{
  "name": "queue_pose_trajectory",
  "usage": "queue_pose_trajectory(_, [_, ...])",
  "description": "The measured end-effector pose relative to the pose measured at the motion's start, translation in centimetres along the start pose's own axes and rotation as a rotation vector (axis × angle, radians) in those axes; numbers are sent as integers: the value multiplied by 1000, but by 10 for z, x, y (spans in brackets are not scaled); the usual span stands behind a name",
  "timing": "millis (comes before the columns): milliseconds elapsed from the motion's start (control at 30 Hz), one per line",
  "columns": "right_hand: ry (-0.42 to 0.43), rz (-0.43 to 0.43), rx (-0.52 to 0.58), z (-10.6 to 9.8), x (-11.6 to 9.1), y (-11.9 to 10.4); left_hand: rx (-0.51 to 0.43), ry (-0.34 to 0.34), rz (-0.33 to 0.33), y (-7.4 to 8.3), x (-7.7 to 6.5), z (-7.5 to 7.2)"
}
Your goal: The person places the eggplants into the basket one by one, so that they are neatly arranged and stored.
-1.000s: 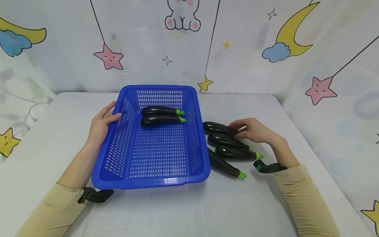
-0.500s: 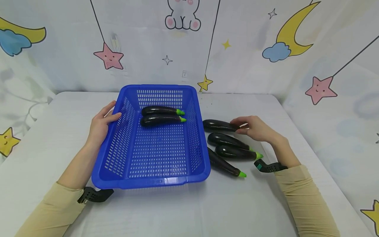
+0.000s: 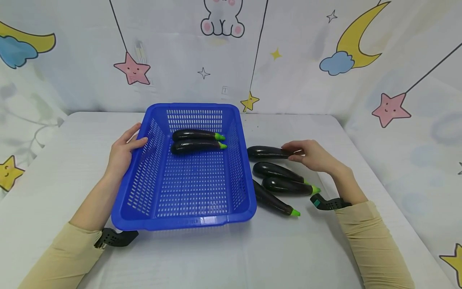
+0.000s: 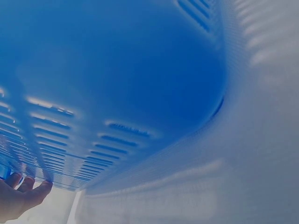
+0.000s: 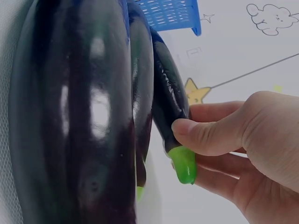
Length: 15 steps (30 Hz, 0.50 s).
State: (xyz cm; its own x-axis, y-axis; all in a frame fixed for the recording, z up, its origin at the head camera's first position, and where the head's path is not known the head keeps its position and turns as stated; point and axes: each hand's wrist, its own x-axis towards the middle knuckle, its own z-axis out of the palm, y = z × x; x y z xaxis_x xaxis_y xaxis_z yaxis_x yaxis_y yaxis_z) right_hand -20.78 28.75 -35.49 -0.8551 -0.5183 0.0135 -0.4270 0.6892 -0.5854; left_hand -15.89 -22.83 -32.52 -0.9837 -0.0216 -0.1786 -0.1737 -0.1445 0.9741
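A dark eggplant [image 5: 169,88] was pinched just above its green cap [image 5: 183,164] by the right hand [image 5: 257,140]; the thumb was placed on its near side, and the fingers were partly hidden behind it. The left was filled by a large, glossy eggplant [image 5: 74,112], by which a middle eggplant [image 5: 142,79] was partly covered. Beyond, a blue basket [image 5: 168,14] was cut off by the top edge, and a yellow star [image 5: 197,91] was shown on the pale backdrop [image 5: 243,60].

1. Four loose eggplants [image 3: 286,186] lie on the table [image 3: 288,253], right of the basket [image 3: 184,222].
2. Inside it, toward the back, I see two eggplants [image 3: 195,147], one behind the other.
3. Left hand [image 3: 121,152] at the basket's left side; right hand [image 3: 315,155] at the rearmost loose eggplant's [image 3: 265,152] right end.
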Motion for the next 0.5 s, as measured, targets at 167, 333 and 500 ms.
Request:
queue_pose_trajectory(167, [8, 7, 2, -2, 0, -1, 9, 2, 1, -1, 1, 0])
queue_pose_trajectory(333, [32, -5, -6, -4, -1, -2, 8, 0, 4, -1, 1, 0])
queue_pose_trajectory(500, [53, -12, -10, -5, -2, -1, 9, -2, 6, -1, 0, 0])
